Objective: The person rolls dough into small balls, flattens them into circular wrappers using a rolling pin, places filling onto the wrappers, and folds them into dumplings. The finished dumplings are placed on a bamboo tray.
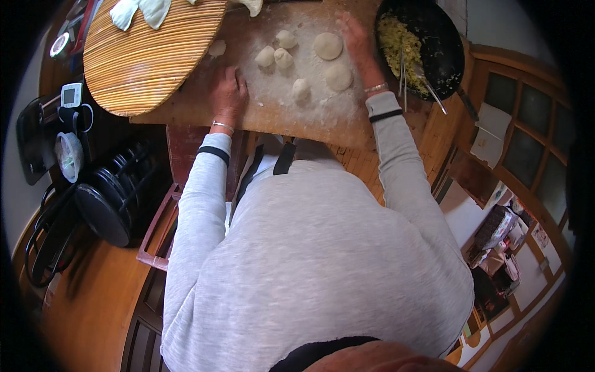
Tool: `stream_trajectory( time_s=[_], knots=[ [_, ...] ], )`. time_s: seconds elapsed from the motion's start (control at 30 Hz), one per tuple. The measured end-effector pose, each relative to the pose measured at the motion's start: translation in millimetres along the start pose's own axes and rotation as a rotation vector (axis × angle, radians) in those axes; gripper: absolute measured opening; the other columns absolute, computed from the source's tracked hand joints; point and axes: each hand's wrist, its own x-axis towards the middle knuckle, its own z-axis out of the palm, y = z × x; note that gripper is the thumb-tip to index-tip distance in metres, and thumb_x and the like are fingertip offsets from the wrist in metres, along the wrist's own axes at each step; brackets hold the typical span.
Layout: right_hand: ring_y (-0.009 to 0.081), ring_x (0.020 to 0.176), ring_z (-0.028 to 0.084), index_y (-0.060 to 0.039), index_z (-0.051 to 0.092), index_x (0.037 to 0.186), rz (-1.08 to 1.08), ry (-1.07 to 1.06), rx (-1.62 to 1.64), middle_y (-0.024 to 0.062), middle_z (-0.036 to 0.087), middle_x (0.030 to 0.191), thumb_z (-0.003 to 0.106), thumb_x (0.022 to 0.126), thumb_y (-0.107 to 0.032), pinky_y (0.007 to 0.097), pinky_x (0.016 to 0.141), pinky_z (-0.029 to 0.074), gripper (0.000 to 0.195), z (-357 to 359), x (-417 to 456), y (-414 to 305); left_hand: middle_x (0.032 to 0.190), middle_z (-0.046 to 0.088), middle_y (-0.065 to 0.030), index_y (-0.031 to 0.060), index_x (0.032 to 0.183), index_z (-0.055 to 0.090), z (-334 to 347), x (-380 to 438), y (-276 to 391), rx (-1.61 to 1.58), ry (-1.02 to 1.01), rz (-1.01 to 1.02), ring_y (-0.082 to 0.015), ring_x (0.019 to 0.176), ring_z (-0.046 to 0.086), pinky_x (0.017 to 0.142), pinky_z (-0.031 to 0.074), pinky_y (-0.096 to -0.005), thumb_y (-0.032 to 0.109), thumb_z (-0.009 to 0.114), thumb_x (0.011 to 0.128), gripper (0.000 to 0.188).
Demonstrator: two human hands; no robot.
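My left hand (229, 95) rests near the front edge of a floured wooden board (274, 109), its fingers curled down; whether anything is under them is hidden. At the board's right side, my right hand (359, 49) reaches forward beside a flattened dough disc (328, 45), with nothing seen in it. A second dough disc (338, 77) lies just nearer to me. Between my hands are a cluster of three dough lumps (283, 58) and a single dough lump (301, 88). A small flat dough piece (217, 48) sits beyond my left hand.
A round slatted tray (153, 60) bearing shaped dough pieces (155, 11) overlaps the board's left. On the right stands a black pan (441, 42) with yellow-green filling (399, 42), chopsticks (403, 79) and a metal spoon (432, 90). A red chair (155, 232) and black stools (104, 209) are left below.
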Motion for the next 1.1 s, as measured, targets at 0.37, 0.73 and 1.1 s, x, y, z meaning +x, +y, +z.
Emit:
stream_trajectory(
  time_s=[0.37,0.73,1.1],
  knots=[
    [0.0338,0.130,0.051,-0.0099,0.063,0.132,-0.361,-0.138,-0.649,0.0130,0.057,0.136,0.068,0.083,-0.009,0.0457,0.106,0.047,0.049,58,-32,-89,0.098,0.060,-0.0138,0.0112,0.102,0.062,-5,4,8,0.050,0.016,-0.030,-0.0360,0.090,0.062,0.076,0.054,-0.0464,0.019,0.066,0.086,0.018],
    [0.0352,0.118,0.058,-0.0082,0.066,0.118,0.039,-0.091,-0.272,0.0118,0.066,0.122,0.075,0.079,-0.003,0.0434,0.104,0.047,0.040,75,-35,-100,0.102,0.061,-0.0151,0.0109,0.105,0.062,3,0,2,-0.068,0.011,-0.056,-0.0381,0.092,0.062,0.077,0.054,-0.0493,0.016,0.065,0.087,0.020],
    [0.0357,0.108,0.061,-0.0044,0.058,0.117,-0.332,-0.081,-0.678,0.0149,0.065,0.111,0.081,0.075,-0.007,0.0432,0.092,0.051,0.048,66,-47,-76,0.100,0.061,-0.0151,0.0104,0.105,0.063,4,3,2,-0.068,0.032,-0.023,-0.0374,0.090,0.062,0.077,0.053,-0.0477,0.015,0.066,0.085,0.021]
  ],
)
